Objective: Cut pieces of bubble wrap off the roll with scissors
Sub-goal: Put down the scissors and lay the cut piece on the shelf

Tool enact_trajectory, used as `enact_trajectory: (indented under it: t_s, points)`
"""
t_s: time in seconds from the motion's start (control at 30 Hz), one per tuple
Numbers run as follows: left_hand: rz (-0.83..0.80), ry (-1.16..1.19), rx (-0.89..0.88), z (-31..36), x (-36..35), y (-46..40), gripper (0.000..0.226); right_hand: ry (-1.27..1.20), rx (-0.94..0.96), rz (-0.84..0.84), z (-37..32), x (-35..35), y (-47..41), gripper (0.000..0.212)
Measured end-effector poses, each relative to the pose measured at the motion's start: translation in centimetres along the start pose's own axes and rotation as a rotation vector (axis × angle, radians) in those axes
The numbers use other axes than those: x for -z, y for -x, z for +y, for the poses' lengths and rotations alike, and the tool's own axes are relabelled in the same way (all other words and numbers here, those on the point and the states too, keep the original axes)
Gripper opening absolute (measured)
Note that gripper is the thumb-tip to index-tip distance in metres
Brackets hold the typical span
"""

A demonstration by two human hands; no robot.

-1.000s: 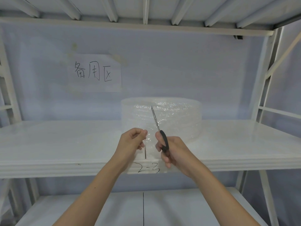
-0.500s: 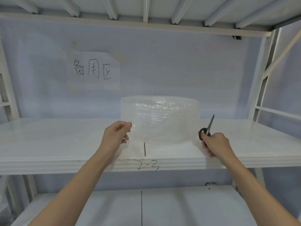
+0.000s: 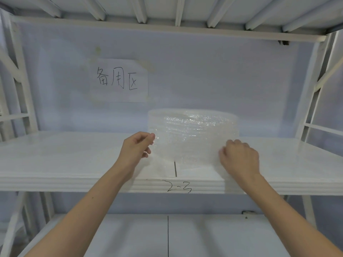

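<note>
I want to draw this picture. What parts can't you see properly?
Head view only:
- Scissors: none in sight; the right hand may hide them, or not.
- Right hand's fingertips: curled behind the hand, grip unclear.
- Bubble wrap sheet: see-through, its lower edge fades into the white shelf.
- Roll: its back is hidden by its front.
- Left hand: pinches the sheet's left edge.

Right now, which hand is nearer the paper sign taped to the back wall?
Left. The left hand is just below the paper sign; the right hand is far off to its lower right.
</note>
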State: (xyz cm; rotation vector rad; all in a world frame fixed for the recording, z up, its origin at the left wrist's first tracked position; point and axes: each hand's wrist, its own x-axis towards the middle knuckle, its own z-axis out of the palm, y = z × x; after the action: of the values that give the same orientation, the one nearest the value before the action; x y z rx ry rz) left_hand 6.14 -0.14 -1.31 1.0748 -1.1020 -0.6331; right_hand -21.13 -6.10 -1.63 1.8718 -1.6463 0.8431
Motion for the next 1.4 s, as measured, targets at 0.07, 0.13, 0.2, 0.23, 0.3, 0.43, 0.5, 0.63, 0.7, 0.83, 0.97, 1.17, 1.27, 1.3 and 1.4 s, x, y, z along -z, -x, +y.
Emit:
enact_trajectory:
  t_s: [0.07,0.13,0.2,0.23,0.3,0.43,0.5,0.63,0.7,0.83,0.97,1.17,1.27,1.3,1.4]
  points:
    - [0.0,-0.003,0.002,0.2,0.7,-0.1,0.017,-0.34,0.077,-0.09,-3.4,2.0,0.8,0.031]
    - [-0.005,-0.004,0.007,0.3,1.4,-0.2,0.016,-0.732,0.125,-0.228,-7.0,3.6,1.1,0.031]
    - [-0.008,-0.01,0.008,0.4,2.2,-0.1,0.016,-0.997,0.115,-0.347,-10.1,3.9,1.1,0.018]
    - [-0.012,-0.016,0.006,0.5,2.7,0.0,0.017,-1.064,0.104,-0.419,-11.4,3.8,1.0,0.019]
    - [-0.022,-0.025,0.001,0.6,3.6,0.3,0.017,-1.156,0.093,-0.532,-13.5,3.0,0.8,0.033]
    - [-0.002,-0.046,-0.023,0.8,5.4,0.8,0.012,-1.306,0.041,-0.576,-16.4,1.7,0.5,0.027]
    - [0.024,-0.063,-0.04,0.8,6.3,1.0,0.011,-1.375,0.022,-0.619,-17.5,1.5,0.4,0.013]
    - [0.078,-0.123,-0.074,0.6,7.9,1.1,0.006,-1.504,-0.043,-0.692,-19.1,1.3,0.3,0.009]
    - [0.105,-0.122,-0.088,0.4,8.5,1.0,0.004,-1.537,-0.08,-0.729,-19.9,1.1,0.3,0.011]
    - [0.141,-0.129,-0.098,-0.1,9.2,1.1,0.011,-1.594,-0.132,-0.767,-21.3,0.7,0.4,0.015]
    - [0.078,-0.166,-0.111,-0.7,9.4,1.4,0.01,-1.677,-0.215,-0.786,-22.2,0.3,0.3,0.009]
    - [0.067,-0.155,-0.097,-1.0,9.8,1.9,0.013,-1.889,-0.351,-0.856,-22.5,-0.1,0.5,0.013]
    - [0.053,-0.137,-0.075,-1.0,9.8,2.1,0.015,-1.946,-0.385,-0.87,-22.4,-0.2,0.5,0.012]
    - [0.049,-0.131,-0.07,-1.1,9.8,2.1,0.015,-1.961,-0.4,-0.875,-22.4,-0.2,0.5,0.013]
    - [0.042,-0.121,-0.058,-1.2,10.0,2.1,0.019,-1.98,-0.428,-0.887,-22.5,-0.2,0.5,0.014]
